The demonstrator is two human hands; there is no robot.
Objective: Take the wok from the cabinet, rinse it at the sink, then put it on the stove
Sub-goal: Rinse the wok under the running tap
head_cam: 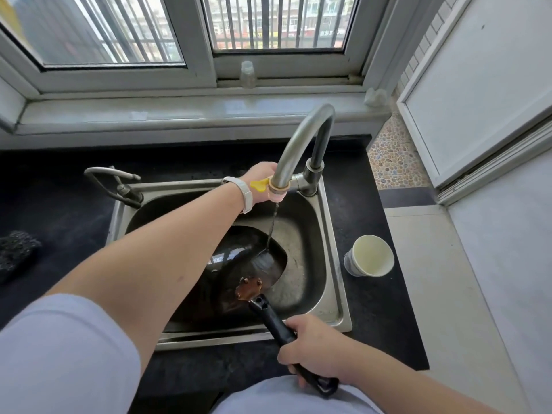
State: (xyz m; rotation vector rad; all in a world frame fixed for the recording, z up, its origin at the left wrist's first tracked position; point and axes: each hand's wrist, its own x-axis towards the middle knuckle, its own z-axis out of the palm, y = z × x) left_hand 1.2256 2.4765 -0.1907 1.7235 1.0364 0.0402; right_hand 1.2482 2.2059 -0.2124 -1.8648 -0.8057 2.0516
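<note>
Head view: wok (239, 264) sits tilted in the sink (334, 294) under a thin stream from the faucet (301, 138), right hand (313, 345) fingers clamped on its black handle, left hand (260, 180) reaching to the faucet, its fingers hidden so cannot tell their state. Risk: one-handed hold on the wet, water-loaded wok could slip or twist, or splash toward the paper cup (370, 255) on the surface.

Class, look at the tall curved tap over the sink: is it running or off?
Running. A thin stream of water falls from the tap into the wok, held by the right hand.
</note>
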